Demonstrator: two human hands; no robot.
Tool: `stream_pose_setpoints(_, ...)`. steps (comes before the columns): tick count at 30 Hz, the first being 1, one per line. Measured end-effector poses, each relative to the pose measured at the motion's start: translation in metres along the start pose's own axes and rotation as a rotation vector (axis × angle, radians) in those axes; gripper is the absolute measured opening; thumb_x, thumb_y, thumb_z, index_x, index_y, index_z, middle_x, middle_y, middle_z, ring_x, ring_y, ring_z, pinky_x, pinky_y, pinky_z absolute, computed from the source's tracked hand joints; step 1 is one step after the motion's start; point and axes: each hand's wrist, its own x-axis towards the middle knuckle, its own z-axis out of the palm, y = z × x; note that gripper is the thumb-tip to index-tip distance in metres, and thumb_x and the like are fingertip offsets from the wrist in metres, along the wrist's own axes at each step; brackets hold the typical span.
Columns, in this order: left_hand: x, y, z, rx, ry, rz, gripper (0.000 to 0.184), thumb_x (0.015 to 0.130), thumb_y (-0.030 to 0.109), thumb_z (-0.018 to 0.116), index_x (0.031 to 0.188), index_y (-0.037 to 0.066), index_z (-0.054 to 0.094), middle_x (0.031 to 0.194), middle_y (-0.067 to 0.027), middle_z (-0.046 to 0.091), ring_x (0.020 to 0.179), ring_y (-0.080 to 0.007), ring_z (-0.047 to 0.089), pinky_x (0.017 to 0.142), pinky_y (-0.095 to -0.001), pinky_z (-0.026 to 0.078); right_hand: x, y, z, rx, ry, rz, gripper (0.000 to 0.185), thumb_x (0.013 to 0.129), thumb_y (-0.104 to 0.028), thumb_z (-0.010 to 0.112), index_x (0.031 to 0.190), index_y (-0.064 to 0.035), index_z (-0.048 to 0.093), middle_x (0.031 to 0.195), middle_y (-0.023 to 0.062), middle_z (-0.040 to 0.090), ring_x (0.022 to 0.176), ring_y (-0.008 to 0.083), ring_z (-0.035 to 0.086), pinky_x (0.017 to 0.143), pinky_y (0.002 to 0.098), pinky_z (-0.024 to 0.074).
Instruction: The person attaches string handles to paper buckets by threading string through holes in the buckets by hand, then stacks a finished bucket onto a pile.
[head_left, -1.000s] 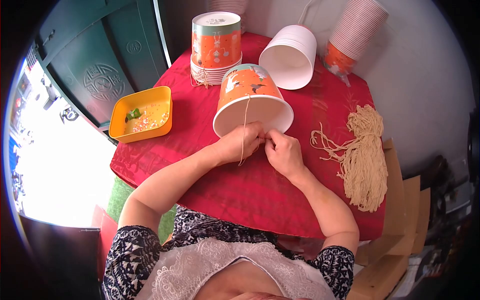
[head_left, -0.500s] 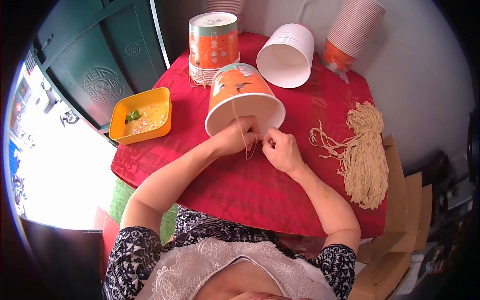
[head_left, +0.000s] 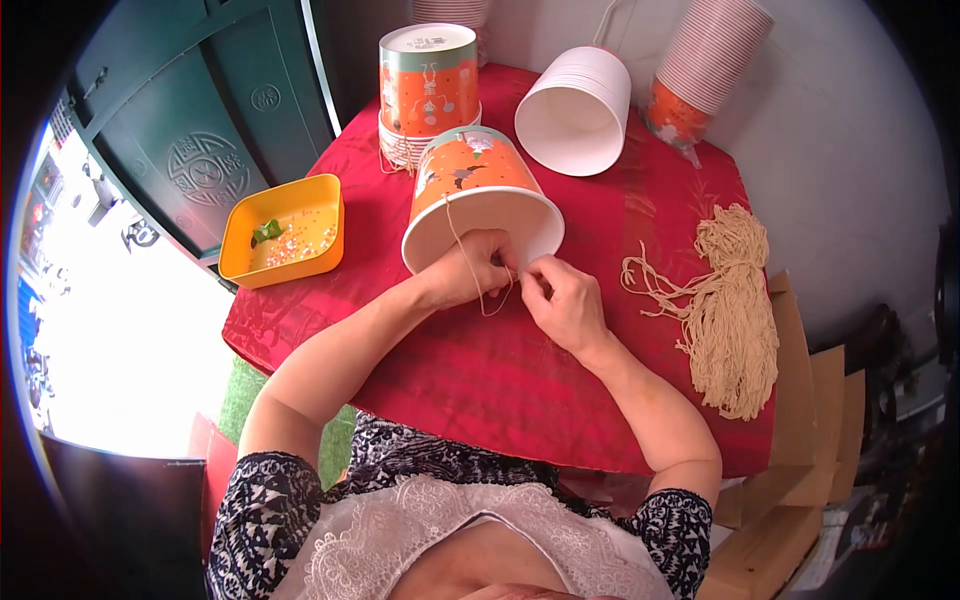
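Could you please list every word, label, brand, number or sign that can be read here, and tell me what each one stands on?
No text is clear enough to quote.
Upturned bucket: dark print on its base, too small and blurred to read.
Green door: raised round emblems, not readable.
Tilted orange bucket: pictures, no readable writing.

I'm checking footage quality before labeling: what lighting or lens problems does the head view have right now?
Head view: daylight opening at left blown out to near-white; strong wide-angle bowing, with black corners; dim lower right, where dark items blur together; cord readable as a loop, but its fine detail between left hand and right hand too small to tell.
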Motion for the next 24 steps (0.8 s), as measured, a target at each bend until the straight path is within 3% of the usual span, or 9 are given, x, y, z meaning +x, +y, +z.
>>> stream_pose_setpoints(3, -0.001, -0.004, 0.003, 0.073, 0.029, 0.049, 0.008, 0.085, 0.002, 0.068, 0.085, 0.001, 0.060, 0.074, -0.0043, 0.060, 0.062, -0.0104, 0.057, 0.051, -0.0256, 0.045, 0.001, 0.005, 0.001, -0.077, 0.071, -0.022, 0.007, 0.088, -0.009, 0.065, 0.091, -0.0037, 0.060, 0.080, 0.0146, 0.061, 0.062, 0.0335, 0.063, 0.054, 0.0424, 0.0512)
stream_pose_setpoints(8, -0.001, -0.006, 0.008, 0.342, 0.093, 0.244, 0.010, 0.083, 0.001, 0.069, 0.087, 0.002, 0.060, 0.078, -0.0042, 0.061, 0.069, -0.0138, 0.058, 0.059, -0.0306, 0.048, 0.000, 0.011, 0.009, -0.009, 0.056, 0.008, 0.009, 0.087, -0.005, 0.065, 0.095, -0.0031, 0.062, 0.088, 0.0160, 0.058, 0.079, 0.0356, 0.062, 0.067, 0.0447, 0.0517)
stream_pose_setpoints(11, -0.003, -0.007, 0.016, 0.366, 0.132, 0.274, 0.010, 0.083, 0.000, 0.067, 0.088, 0.003, 0.059, 0.079, -0.0074, 0.061, 0.074, -0.0211, 0.061, 0.065, -0.0338, 0.050, 0.000, 0.021, 0.013, 0.000, 0.057, -0.012, 0.008, 0.086, -0.003, 0.064, 0.094, -0.0021, 0.062, 0.088, 0.0168, 0.058, 0.085, 0.0366, 0.060, 0.073, 0.0458, 0.0508)
stream_pose_setpoints(14, -0.002, -0.011, 0.019, 0.490, 0.200, 0.482, 0.011, 0.084, -0.001, 0.064, 0.093, 0.003, 0.058, 0.083, -0.0126, 0.062, 0.076, -0.0311, 0.062, 0.067, -0.0383, 0.050, -0.001, 0.024, 0.014, 0.001, 0.061, -0.009, 0.008, 0.085, -0.001, 0.063, 0.093, -0.0011, 0.063, 0.089, 0.0176, 0.060, 0.086, 0.0371, 0.060, 0.075, 0.0464, 0.0503)
stream_pose_setpoints(17, -0.001, -0.014, 0.022, 0.608, 0.232, 0.509, 0.016, 0.084, -0.002, 0.062, 0.097, 0.003, 0.057, 0.089, -0.0157, 0.061, 0.082, -0.0372, 0.063, 0.068, -0.0435, 0.050, -0.001, 0.022, 0.013, 0.012, 0.066, 0.014, 0.010, 0.084, 0.001, 0.063, 0.094, -0.0006, 0.064, 0.089, 0.0181, 0.061, 0.086, 0.0370, 0.060, 0.075, 0.0465, 0.0504)
stream_pose_setpoints(24, -0.001, -0.020, 0.025, 0.800, 0.267, 0.463, 0.019, 0.079, -0.003, 0.064, 0.095, 0.001, 0.055, 0.094, -0.0175, 0.059, 0.085, -0.0381, 0.063, 0.070, -0.0469, 0.051, -0.001, 0.024, 0.014, 0.000, 0.072, 0.015, 0.020, 0.083, 0.001, 0.064, 0.103, -0.0008, 0.068, 0.094, 0.0186, 0.065, 0.091, 0.0365, 0.062, 0.079, 0.0453, 0.0522)
